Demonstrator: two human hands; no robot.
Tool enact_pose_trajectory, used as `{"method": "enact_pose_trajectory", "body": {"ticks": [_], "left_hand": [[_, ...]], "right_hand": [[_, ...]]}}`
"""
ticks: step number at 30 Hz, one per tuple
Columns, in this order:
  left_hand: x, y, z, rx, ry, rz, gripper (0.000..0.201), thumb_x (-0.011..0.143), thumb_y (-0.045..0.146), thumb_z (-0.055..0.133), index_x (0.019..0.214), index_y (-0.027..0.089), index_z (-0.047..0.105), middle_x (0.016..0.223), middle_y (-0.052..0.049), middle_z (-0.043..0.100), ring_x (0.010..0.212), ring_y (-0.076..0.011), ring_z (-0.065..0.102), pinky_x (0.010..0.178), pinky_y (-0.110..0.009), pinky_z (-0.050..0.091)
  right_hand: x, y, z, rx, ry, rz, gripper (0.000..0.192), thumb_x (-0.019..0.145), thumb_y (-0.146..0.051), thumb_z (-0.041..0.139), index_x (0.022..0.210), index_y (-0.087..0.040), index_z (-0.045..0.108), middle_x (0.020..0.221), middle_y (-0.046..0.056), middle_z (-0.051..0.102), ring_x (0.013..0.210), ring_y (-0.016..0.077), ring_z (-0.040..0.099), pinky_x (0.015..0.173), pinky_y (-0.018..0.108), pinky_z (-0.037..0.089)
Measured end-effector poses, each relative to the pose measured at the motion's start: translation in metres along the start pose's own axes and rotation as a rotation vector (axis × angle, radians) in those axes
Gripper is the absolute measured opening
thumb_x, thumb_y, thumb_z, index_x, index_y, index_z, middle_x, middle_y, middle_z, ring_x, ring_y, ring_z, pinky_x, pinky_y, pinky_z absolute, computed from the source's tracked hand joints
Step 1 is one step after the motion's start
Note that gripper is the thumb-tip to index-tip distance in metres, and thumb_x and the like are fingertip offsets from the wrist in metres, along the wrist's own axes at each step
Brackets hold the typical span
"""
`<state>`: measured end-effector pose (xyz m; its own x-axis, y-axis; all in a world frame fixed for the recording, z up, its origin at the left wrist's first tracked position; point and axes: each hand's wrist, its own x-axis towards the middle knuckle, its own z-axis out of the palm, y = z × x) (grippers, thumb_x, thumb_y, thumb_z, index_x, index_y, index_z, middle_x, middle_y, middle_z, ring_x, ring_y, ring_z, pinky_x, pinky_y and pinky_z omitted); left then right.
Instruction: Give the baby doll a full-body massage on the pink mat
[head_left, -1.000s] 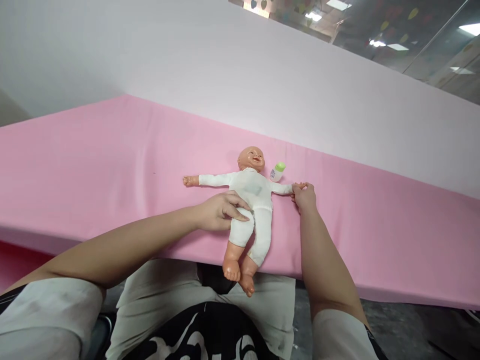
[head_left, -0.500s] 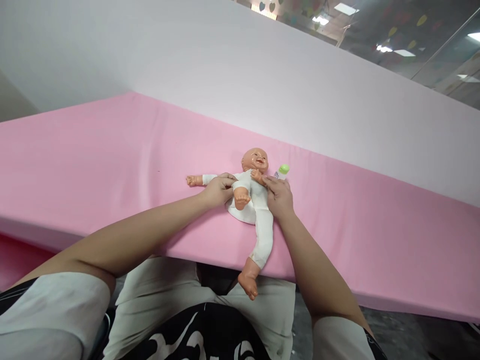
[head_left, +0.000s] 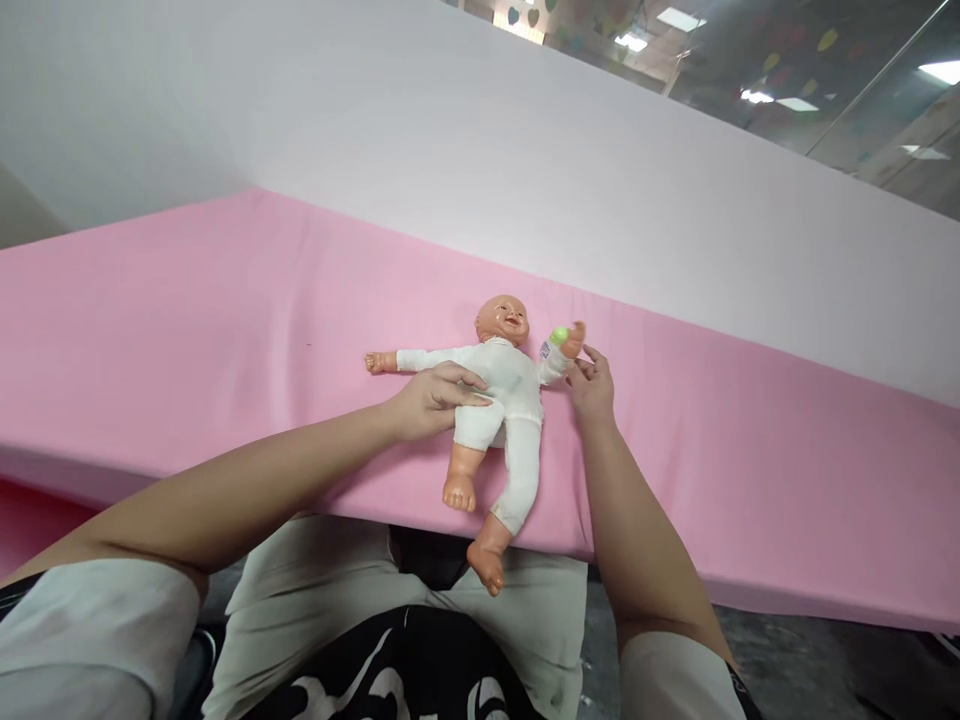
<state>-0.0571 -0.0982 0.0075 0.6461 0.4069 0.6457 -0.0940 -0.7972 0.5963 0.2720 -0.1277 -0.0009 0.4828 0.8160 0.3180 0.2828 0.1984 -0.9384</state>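
A white-cloth, tan-plastic baby doll (head_left: 516,385) lies face-up on the smooth pink worktop (head_left: 360,300); left hand (head_left: 435,400) on its thigh, right hand (head_left: 594,388) at its forearm, grips unclear; likely light and soft, best held by cloth limbs, slicker at plastic ends.

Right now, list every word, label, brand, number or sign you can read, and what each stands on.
No text can be read.
Small pale bottle with light-green cap: label too small and blurred.
Black fabric garment: white print, cut off, no word legible.
White-clothed plastic doll: faint grey patch on the chest, no readable text.
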Motion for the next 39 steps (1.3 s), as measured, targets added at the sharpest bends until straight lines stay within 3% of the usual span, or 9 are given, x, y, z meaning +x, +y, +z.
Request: {"method": "enact_pose_trajectory", "body": {"ticks": [6,9,12,16,19,24,28,35,39], "left_hand": [[-0.002,0.017,0.011,0.037,-0.064,0.180,0.016,0.094,0.038,0.075,0.104,0.034,0.086,0.112,-0.010,0.079,0.099,-0.0219,0.072,0.090,-0.038,0.061],[-0.003,0.018,0.014,0.032,-0.053,0.185,0.017,0.094,0.036,0.074,0.105,0.032,0.086,0.112,-0.010,0.079,0.097,-0.0213,0.073,0.088,-0.037,0.061],[-0.003,0.015,0.013,0.018,0.014,0.139,0.019,0.093,0.031,0.074,0.108,0.029,0.085,0.111,-0.010,0.078,0.099,-0.0208,0.073,0.086,-0.035,0.062],[-0.001,0.005,0.008,0.074,0.163,-0.092,0.021,0.092,0.029,0.070,0.106,0.026,0.086,0.106,-0.007,0.078,0.099,-0.0203,0.073,0.091,-0.035,0.061],[0.004,-0.005,0.006,0.112,0.224,-0.314,0.022,0.087,0.026,0.065,0.097,0.023,0.085,0.104,-0.006,0.076,0.099,-0.0212,0.072,0.093,-0.035,0.059],[0.009,-0.022,0.006,0.076,0.234,-0.487,0.018,0.084,0.029,0.064,0.082,0.019,0.079,0.101,-0.007,0.074,0.093,-0.0217,0.071,0.082,-0.033,0.060],[0.009,-0.028,0.006,0.086,0.236,-0.502,0.019,0.083,0.031,0.065,0.082,0.018,0.079,0.100,-0.009,0.073,0.091,-0.0218,0.071,0.077,-0.033,0.059],[0.010,-0.013,0.000,-0.006,0.183,-0.406,0.018,0.081,0.031,0.068,0.083,0.019,0.081,0.101,-0.008,0.075,0.091,-0.0203,0.072,0.081,-0.031,0.060],[0.007,0.003,-0.003,-0.150,0.037,-0.322,0.018,0.085,0.036,0.077,0.085,0.020,0.085,0.100,-0.009,0.076,0.090,-0.0204,0.074,0.080,-0.031,0.061]], "right_hand": [[0.017,0.007,-0.030,0.237,0.158,0.401,0.035,0.085,-0.035,0.076,0.117,-0.024,0.065,0.080,-0.002,0.069,0.062,0.0119,0.065,0.056,0.022,0.058],[0.020,0.010,-0.037,0.271,0.083,0.504,0.019,0.083,-0.028,0.074,0.099,-0.021,0.067,0.075,0.000,0.068,0.060,0.0127,0.064,0.055,0.023,0.060],[0.018,0.014,-0.036,0.247,0.092,0.477,0.033,0.082,-0.027,0.075,0.113,-0.024,0.063,0.088,0.002,0.074,0.072,0.0160,0.072,0.068,0.029,0.065],[0.010,0.014,-0.019,0.185,0.075,0.255,0.067,0.086,-0.036,0.074,0.145,-0.028,0.043,0.131,0.008,0.072,0.108,0.0205,0.075,0.095,0.040,0.064],[-0.001,0.008,0.002,0.058,-0.068,-0.035,0.071,0.090,-0.042,0.069,0.152,-0.027,0.039,0.153,0.013,0.059,0.127,0.0243,0.068,0.107,0.048,0.059],[-0.023,-0.013,0.032,-0.350,-0.379,-0.444,0.055,0.097,-0.042,0.061,0.150,-0.026,0.055,0.156,0.012,0.059,0.144,0.0295,0.055,0.125,0.055,0.041],[-0.030,-0.026,0.041,-0.548,-0.551,-0.599,0.044,0.102,-0.037,0.054,0.144,-0.027,0.064,0.153,0.008,0.063,0.149,0.0300,0.050,0.130,0.059,0.030],[-0.027,-0.023,0.036,-0.431,-0.260,-0.295,0.053,0.085,-0.045,0.077,0.133,-0.024,0.067,0.128,0.010,0.075,0.119,0.0319,0.067,0.108,0.054,0.053],[-0.008,-0.009,0.014,-0.051,-0.162,-0.027,0.058,0.079,-0.051,0.079,0.128,-0.022,0.065,0.119,0.009,0.076,0.107,0.0257,0.072,0.099,0.046,0.058]]}}
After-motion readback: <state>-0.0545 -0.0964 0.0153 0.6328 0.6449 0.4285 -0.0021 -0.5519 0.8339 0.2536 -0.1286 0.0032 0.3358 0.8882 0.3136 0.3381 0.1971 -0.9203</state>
